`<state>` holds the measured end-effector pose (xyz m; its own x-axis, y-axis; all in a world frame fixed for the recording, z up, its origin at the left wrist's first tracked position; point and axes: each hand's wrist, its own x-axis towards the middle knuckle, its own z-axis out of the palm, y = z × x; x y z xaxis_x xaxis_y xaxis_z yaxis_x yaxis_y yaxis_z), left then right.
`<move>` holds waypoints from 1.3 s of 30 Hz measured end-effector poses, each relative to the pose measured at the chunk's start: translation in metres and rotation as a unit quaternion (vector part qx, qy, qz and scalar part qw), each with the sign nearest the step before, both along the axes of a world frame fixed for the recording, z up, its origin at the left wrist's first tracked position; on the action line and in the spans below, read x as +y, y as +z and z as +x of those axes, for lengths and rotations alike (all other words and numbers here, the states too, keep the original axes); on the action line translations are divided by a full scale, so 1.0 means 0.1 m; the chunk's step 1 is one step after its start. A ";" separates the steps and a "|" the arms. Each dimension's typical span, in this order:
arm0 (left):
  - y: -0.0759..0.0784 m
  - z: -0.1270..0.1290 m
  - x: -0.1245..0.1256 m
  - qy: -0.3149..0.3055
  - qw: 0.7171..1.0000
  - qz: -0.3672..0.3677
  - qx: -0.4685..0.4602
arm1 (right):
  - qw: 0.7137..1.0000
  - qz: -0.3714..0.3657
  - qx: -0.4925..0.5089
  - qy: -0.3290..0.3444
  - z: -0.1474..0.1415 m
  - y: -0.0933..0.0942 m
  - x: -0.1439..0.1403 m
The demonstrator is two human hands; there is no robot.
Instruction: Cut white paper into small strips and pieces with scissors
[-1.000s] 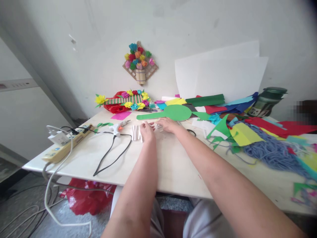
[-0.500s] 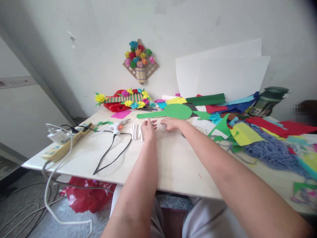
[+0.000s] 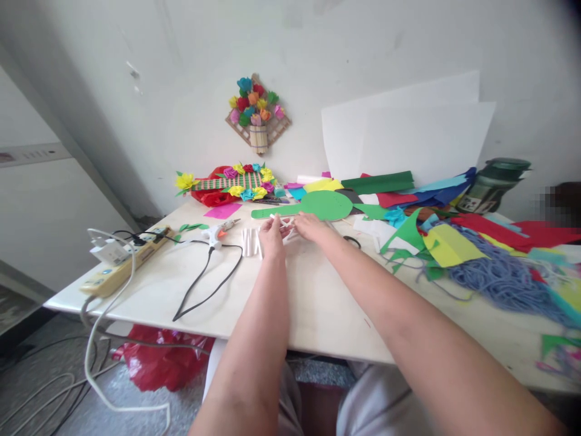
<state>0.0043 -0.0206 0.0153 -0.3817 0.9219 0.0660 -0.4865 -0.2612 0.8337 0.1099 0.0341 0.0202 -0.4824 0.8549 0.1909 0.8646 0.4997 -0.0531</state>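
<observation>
hands now closer together

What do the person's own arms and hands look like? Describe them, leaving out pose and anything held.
Both forearms are bare, with no sleeves in view. The left hand and right hand wear no gloves; no watch, bracelet or ring can be made out. Below the arms, light grey clothing covers the lap.
</observation>
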 end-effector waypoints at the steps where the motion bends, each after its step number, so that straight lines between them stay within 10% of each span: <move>1: 0.00 0.00 0.00 0.011 1.000 -0.001 -0.007 | 1.000 0.003 -0.011 -0.003 -0.01 0.00 -0.01; 12: 0.01 0.00 0.01 0.049 0.999 -0.010 -0.016 | 0.985 0.078 0.127 -0.086 0.12 0.05 0.13; 18: -0.01 0.01 0.02 0.065 0.998 0.006 0.011 | 0.948 -0.029 0.307 -0.083 0.14 0.07 0.09; 31: -0.09 0.14 0.10 -0.105 0.993 0.013 -0.059 | 0.893 -0.109 0.429 -0.084 0.04 -0.16 -0.11; 39: -0.06 0.11 0.11 -0.070 0.996 0.007 -0.060 | 0.954 -0.018 0.270 -0.129 0.08 -0.11 -0.03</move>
